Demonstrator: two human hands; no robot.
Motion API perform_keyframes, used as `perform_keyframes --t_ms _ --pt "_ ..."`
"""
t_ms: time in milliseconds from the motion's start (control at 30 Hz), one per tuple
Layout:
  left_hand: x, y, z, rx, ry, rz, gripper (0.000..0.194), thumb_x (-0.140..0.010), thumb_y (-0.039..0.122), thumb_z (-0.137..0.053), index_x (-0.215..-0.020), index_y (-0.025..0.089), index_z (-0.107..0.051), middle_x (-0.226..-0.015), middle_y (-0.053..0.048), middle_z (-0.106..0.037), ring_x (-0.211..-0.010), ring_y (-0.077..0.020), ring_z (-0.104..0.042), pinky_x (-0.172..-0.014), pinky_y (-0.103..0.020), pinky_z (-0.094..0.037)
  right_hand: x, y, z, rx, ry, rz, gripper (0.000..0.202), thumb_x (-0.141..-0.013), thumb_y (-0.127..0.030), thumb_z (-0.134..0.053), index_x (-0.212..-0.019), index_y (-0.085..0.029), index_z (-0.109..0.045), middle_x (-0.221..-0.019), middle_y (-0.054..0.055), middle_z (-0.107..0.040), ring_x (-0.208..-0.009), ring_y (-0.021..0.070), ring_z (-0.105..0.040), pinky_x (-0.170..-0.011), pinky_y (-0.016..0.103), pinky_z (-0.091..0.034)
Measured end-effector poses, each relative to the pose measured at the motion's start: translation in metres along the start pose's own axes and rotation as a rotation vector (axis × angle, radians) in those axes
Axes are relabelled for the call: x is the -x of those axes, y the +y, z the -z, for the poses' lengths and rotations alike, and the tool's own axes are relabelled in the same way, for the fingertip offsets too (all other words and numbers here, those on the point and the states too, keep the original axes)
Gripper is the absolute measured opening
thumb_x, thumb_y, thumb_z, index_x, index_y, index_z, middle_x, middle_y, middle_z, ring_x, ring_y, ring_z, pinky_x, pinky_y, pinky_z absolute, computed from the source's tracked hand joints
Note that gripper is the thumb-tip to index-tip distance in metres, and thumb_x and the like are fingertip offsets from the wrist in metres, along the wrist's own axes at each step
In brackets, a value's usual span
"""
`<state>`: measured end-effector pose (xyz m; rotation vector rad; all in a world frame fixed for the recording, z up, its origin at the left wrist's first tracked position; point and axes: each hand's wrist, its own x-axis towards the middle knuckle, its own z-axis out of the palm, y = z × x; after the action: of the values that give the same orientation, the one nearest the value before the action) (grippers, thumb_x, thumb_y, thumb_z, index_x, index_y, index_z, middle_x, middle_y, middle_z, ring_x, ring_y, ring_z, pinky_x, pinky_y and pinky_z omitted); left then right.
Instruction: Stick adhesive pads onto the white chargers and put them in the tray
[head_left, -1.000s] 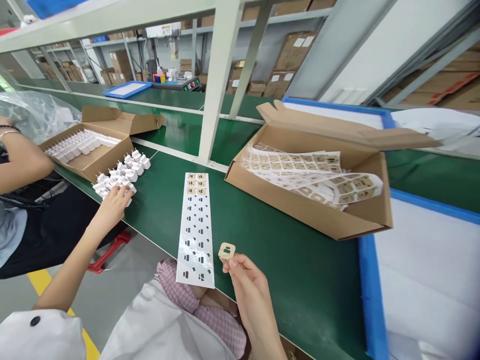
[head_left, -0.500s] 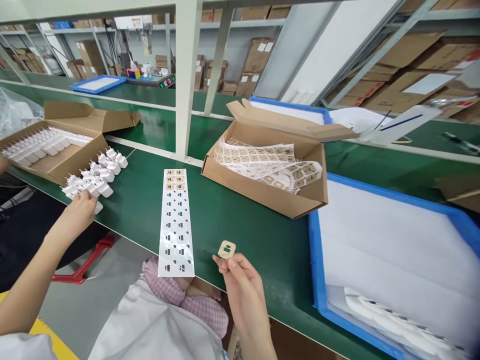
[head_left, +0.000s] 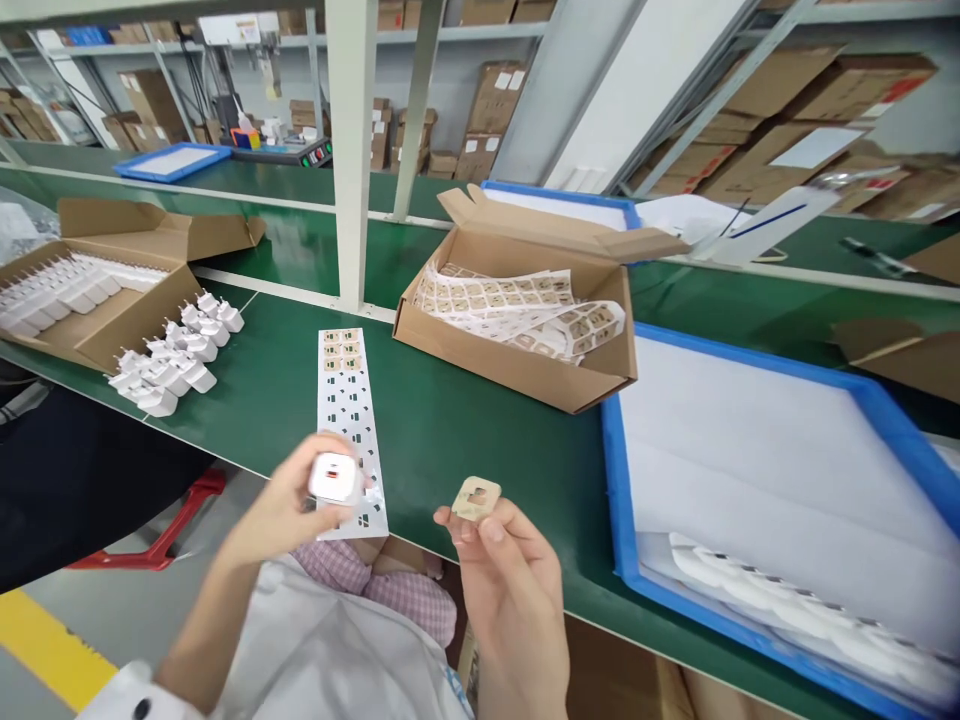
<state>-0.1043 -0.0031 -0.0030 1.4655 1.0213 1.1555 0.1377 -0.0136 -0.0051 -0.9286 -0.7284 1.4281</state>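
My left hand (head_left: 289, 505) grips a white charger (head_left: 334, 478), its flat face with a small port turned up, above the lower part of a white sticker sheet (head_left: 349, 410). A few beige stickers remain at that sheet's top end. Between thumb and fingers of my right hand (head_left: 510, 570) is a square beige sticker (head_left: 476, 498) with a cut-out, held up over the table's front edge. The two held items are apart. White chargers with pins up stand in a group (head_left: 172, 360) on the green table at the left.
An open carton (head_left: 517, 375) of sticker sheets stands behind my hands. On the right lies a blue-rimmed tray (head_left: 619, 490) with white pieces. Another carton (head_left: 142, 310) at left holds chargers. A white post (head_left: 351, 150) rises behind the sheet.
My left hand has moved right from the charger group and now holds one charger over the sheet. My right hand still holds the sticker, which is tilted differently. The view has shifted slightly.
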Motion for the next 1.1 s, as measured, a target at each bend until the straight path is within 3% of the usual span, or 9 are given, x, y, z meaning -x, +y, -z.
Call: perform_keyframes --t_ms 100,233,433,533,633,767,900,1033,1100 --pt "-0.015 -0.008 -0.061 0.223 -0.214 -0.051 0.036 -0.092 0.024 -0.078 -0.122 0.028 -0.057 -0.123 -0.006 -0.068 -0.103 -0.0185 -0.074 -0.084 -0.028 -0.059 0.016 -0.013 -0.010 0.002 0.042 0.141 0.041 -0.085 -0.049 -0.086 -0.063 -0.022 -0.064 -0.063 -0.001 -0.056 -0.066 0.0165 -0.058 -0.068 0.030 -0.051" --pt "-0.021 -0.005 -0.091 0.341 -0.369 -0.076 0.037 -0.089 0.016 -0.073 -0.119 0.026 -0.054 -0.117 -0.007 -0.068 -0.096 -0.0178 -0.069 -0.072 -0.025 -0.053 0.037 -0.020 -0.012 0.095 0.112 0.251 0.044 -0.090 -0.048 -0.079 -0.063 -0.023 -0.054 -0.062 -0.002 -0.047 -0.061 0.0163 -0.050 -0.060 0.029 -0.043" --pt "-0.027 -0.001 -0.088 0.091 -0.364 -0.145 0.049 -0.074 0.005 -0.058 -0.119 0.026 -0.055 -0.100 -0.001 -0.060 -0.080 -0.0146 -0.058 -0.062 -0.023 -0.043 0.056 -0.017 -0.018 0.117 0.149 0.294 0.044 -0.097 -0.048 -0.067 -0.068 -0.025 -0.044 -0.062 -0.004 -0.037 -0.054 0.0152 -0.037 -0.053 0.029 -0.038" --pt "-0.029 -0.007 -0.088 -0.088 -0.445 -0.157 0.038 -0.077 0.008 -0.058 -0.111 0.023 -0.056 -0.100 -0.002 -0.061 -0.081 -0.0163 -0.058 -0.063 -0.025 -0.044 0.042 -0.010 -0.025 0.139 0.058 0.319 0.047 -0.096 -0.051 -0.070 -0.068 -0.025 -0.045 -0.061 -0.005 -0.040 -0.052 0.0140 -0.037 -0.053 0.029 -0.037" --pt "-0.028 -0.013 -0.089 -0.186 -0.473 -0.161 0.030 -0.078 0.005 -0.054 -0.103 0.022 -0.056 -0.096 -0.003 -0.060 -0.088 -0.0191 -0.060 -0.072 -0.028 -0.048 0.016 -0.007 -0.025 0.167 0.146 0.381 0.039 -0.093 -0.043 -0.076 -0.069 -0.025 -0.051 -0.062 -0.004 -0.045 -0.058 0.0147 -0.045 -0.058 0.029 -0.041" --pt "-0.030 -0.014 -0.085 -0.160 -0.460 -0.100 0.044 -0.077 0.003 -0.051 -0.115 0.023 -0.057 -0.103 -0.003 -0.062 -0.090 -0.0180 -0.062 -0.072 -0.027 -0.049 0.005 -0.014 -0.021 0.135 0.266 0.429 0.039 -0.092 -0.039 -0.074 -0.067 -0.025 -0.047 -0.062 -0.005 -0.042 -0.058 0.0143 -0.046 -0.061 0.030 -0.043" --pt "-0.031 -0.013 -0.084 -0.142 -0.504 -0.091 0.033 -0.077 0.006 -0.055 -0.105 0.022 -0.059 -0.100 -0.002 -0.063 -0.084 -0.0172 -0.060 -0.068 -0.027 -0.045 0.015 -0.011 -0.024 0.153 0.114 0.320 0.040 -0.093 -0.042 -0.075 -0.067 -0.024 -0.051 -0.062 -0.004 -0.048 -0.058 0.0148 -0.048 -0.056 0.028 -0.040" --pt "-0.030 -0.013 -0.081 -0.124 -0.476 -0.026 0.035 -0.074 0.011 -0.057 -0.107 0.022 -0.058 -0.096 -0.002 -0.062 -0.079 -0.0168 -0.057 -0.067 -0.027 -0.043 0.011 -0.003 -0.020 0.113 0.304 0.424 0.031 -0.089 -0.032 -0.079 -0.068 -0.023 -0.058 -0.060 -0.006 -0.048 -0.057 0.0126 -0.048 -0.061 0.027 -0.045" --pt "-0.029 -0.013 -0.079 -0.034 -0.457 -0.033 0.033 -0.079 0.021 -0.065 -0.111 0.022 -0.057 -0.097 -0.002 -0.060 -0.077 -0.0167 -0.056 -0.066 -0.027 -0.043 0.015 -0.003 -0.016 0.122 0.322 0.454 0.029 -0.090 -0.030 -0.079 -0.069 -0.023 -0.060 -0.061 -0.006 -0.047 -0.058 0.0125 -0.047 -0.062 0.027 -0.045"
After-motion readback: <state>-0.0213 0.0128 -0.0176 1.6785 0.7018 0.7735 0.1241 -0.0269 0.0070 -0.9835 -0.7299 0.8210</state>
